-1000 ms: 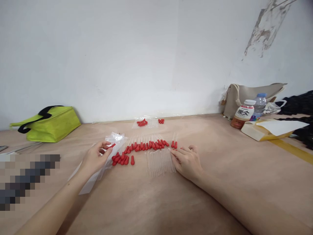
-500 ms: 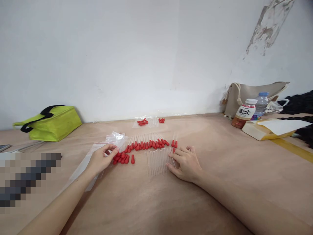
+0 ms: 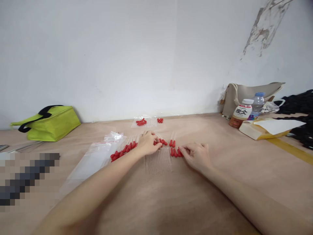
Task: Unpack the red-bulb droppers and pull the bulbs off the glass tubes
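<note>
Red rubber dropper bulbs (image 3: 122, 151) lie in a row across the tan table, some fitted on clear glass tubes. A bundle of bare clear tubes (image 3: 157, 160) lies in front of them. My left hand (image 3: 148, 143) rests over the middle of the row, its fingers curled down onto the red bulbs. My right hand (image 3: 195, 155) sits at the right end of the bundle, fingers pinched on a few red-bulbed droppers (image 3: 175, 152). A clear zip bag (image 3: 94, 160) lies flat at the left, no hand on it.
A lime green bag (image 3: 49, 123) stands at the back left. A small clear bag with red bulbs (image 3: 144, 122) lies by the wall. At the right are a beige tote (image 3: 249, 94), two bottles (image 3: 242, 112) and a yellow envelope (image 3: 266, 129).
My left hand let go of the clear bag and moved right onto the row of red bulbs. My right hand shifted right and closed on a few red-bulbed droppers.
</note>
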Available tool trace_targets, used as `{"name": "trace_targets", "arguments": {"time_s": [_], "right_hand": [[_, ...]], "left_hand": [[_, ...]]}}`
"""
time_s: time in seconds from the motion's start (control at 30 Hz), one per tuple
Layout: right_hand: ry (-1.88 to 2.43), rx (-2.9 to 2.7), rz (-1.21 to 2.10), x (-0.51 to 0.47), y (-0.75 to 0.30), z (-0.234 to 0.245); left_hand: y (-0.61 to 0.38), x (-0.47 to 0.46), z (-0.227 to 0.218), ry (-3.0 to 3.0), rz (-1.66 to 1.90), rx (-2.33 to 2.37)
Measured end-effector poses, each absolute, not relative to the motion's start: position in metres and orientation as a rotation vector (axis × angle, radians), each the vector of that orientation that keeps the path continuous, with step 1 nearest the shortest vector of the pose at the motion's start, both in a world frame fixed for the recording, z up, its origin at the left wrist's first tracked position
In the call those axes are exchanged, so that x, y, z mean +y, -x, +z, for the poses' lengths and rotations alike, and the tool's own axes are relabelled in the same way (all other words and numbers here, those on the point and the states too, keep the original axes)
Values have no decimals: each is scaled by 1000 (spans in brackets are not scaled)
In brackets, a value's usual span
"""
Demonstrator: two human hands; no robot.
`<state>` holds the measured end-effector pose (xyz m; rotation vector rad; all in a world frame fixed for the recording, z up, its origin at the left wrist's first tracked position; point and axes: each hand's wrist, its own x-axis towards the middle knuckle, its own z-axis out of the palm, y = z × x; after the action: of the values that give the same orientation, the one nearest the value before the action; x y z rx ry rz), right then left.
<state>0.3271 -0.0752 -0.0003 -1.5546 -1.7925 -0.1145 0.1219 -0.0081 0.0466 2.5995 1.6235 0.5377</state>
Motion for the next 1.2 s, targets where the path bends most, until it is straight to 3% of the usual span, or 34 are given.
{"name": "trace_targets", "arguments": {"time_s": [0.2,0.6,0.9,1.07,1.2], "right_hand": [[1664,-1658,22,-65,-338,1],[1588,-1736,-49,-66,-332,-2],[1532,-1678,-39,-63,-333,-5],[1264,-1509,-89,-67,-332,-8],[1053,-1779,-142,-84,-324,0]], "left_hand": [[-182,27,48,-2527,422,1668],[-180,32,43,-2486,283,1609],[-176,23,52,-2488,457,1484],[-134,-15,63,-2557,604,1277],[-89,-54,45,-2842,831,1133]]}}
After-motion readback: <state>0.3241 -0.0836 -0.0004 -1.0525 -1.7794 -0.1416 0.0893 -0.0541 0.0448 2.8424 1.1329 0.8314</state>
